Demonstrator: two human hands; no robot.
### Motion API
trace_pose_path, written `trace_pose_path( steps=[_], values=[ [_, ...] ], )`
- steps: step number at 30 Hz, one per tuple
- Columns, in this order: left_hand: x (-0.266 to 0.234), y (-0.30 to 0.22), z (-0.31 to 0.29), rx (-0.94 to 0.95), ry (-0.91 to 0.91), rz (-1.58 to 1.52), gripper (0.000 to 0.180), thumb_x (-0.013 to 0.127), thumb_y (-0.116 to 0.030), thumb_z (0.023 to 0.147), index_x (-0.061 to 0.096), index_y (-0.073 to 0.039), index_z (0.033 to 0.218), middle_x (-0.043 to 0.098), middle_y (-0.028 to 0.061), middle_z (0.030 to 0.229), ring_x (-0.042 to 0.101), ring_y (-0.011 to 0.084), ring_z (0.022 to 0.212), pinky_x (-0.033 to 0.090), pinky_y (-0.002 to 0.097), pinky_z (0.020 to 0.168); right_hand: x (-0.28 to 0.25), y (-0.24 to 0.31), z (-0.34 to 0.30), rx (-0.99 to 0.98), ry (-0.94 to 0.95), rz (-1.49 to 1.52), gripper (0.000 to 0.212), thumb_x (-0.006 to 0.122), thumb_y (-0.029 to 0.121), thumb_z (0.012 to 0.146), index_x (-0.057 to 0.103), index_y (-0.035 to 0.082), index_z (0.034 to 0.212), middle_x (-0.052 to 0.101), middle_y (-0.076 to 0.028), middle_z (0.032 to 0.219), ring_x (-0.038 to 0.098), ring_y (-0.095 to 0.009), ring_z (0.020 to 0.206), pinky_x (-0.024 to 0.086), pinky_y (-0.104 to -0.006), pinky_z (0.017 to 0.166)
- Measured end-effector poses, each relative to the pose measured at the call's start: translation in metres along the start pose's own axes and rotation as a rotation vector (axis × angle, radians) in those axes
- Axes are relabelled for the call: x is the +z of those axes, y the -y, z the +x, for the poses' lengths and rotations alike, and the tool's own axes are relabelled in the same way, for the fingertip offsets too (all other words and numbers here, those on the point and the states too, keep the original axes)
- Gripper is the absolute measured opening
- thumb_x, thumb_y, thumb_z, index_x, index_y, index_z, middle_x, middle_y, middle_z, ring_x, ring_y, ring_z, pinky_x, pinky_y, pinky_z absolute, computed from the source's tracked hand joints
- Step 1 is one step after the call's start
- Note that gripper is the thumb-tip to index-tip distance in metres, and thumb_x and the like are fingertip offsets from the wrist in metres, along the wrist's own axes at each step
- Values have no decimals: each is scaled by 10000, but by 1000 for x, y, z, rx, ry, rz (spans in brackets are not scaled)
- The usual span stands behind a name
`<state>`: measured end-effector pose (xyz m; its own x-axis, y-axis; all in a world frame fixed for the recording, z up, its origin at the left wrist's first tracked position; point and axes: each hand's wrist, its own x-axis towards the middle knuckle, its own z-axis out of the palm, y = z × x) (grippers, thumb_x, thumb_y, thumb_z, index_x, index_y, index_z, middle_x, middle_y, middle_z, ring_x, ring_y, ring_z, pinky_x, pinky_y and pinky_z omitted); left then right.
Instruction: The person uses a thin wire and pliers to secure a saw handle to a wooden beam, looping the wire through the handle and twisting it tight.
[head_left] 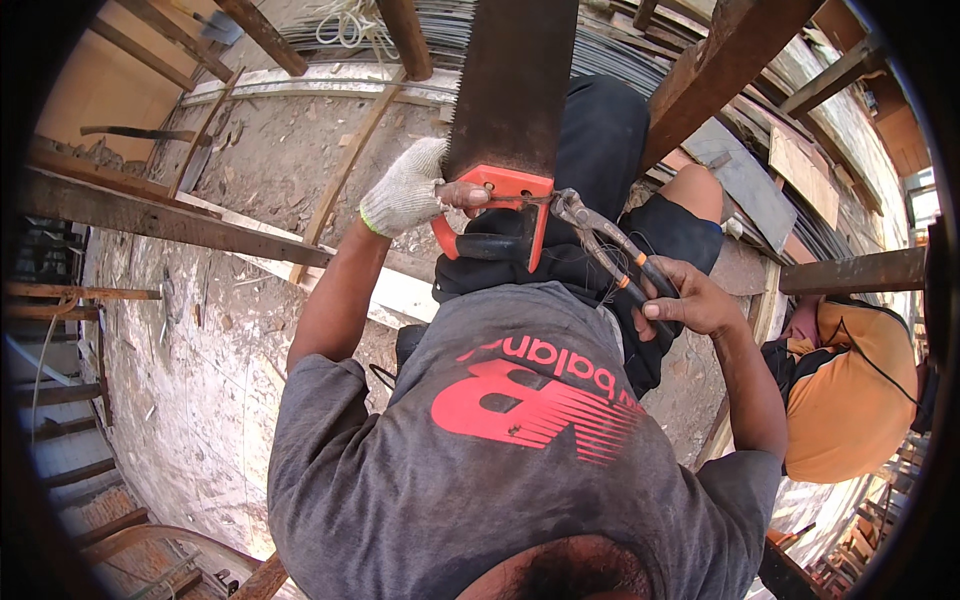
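A handsaw (pixel 512 90) with a dark toothed blade and an orange and black handle (pixel 500 182) lies over my lap, blade pointing away from me. My left hand (pixel 412 190), in a whitish knit glove with the thumb tip bare, grips the saw where handle and blade meet. My right hand (pixel 695 298) is bare and closed round the black and orange grips of metal pincers (pixel 607 240). The pincers' jaws are at the right corner of the saw handle, where thin wire shows. Whether the jaws pinch the wire is too small to tell.
Another person in an orange top (pixel 850 400) is close by on the right. Wooden beams (pixel 730 75) cross around me. Steel rods (pixel 455 40) lie at the far side, and a curved-handled tool (pixel 138 132) rests at the far left. The ground (pixel 270 150) is littered with debris.
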<state>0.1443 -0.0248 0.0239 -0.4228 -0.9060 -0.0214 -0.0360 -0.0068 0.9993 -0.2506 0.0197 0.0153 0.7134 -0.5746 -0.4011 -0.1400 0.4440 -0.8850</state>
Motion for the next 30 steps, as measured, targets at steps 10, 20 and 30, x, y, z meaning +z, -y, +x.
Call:
trace_pose_path(
  steps=[10, 20, 30],
  values=[
    [10, 3, 8, -41, 41, 166, 403, 822, -217, 846, 647, 15, 1125, 679, 41, 843, 610, 106, 680, 517, 278, 604, -3, -2, -21, -123, -250, -476, 149, 692, 98, 913, 594, 29, 1001, 579, -8, 832, 628, -136, 837, 500, -293, 773],
    [13, 8, 3, 24, -162, -43, 362, 856, -194, 812, 668, 26, 1030, 677, 68, 802, 645, 136, 653, 528, 275, 586, -7, 2, -29, -16, -547, 102, 167, 673, 77, 930, 515, 63, 984, 686, -130, 968, 729, -277, 915, 611, -409, 821],
    [24, 5, -12, 63, -180, 72, 386, 864, -251, 800, 678, 20, 1004, 686, 68, 781, 648, 118, 654, 531, 278, 572, 36, 28, 22, -673, -376, 142, 221, 657, 128, 927, 481, 38, 1028, 602, -145, 1041, 662, -186, 821, 554, -325, 707]
  ],
)
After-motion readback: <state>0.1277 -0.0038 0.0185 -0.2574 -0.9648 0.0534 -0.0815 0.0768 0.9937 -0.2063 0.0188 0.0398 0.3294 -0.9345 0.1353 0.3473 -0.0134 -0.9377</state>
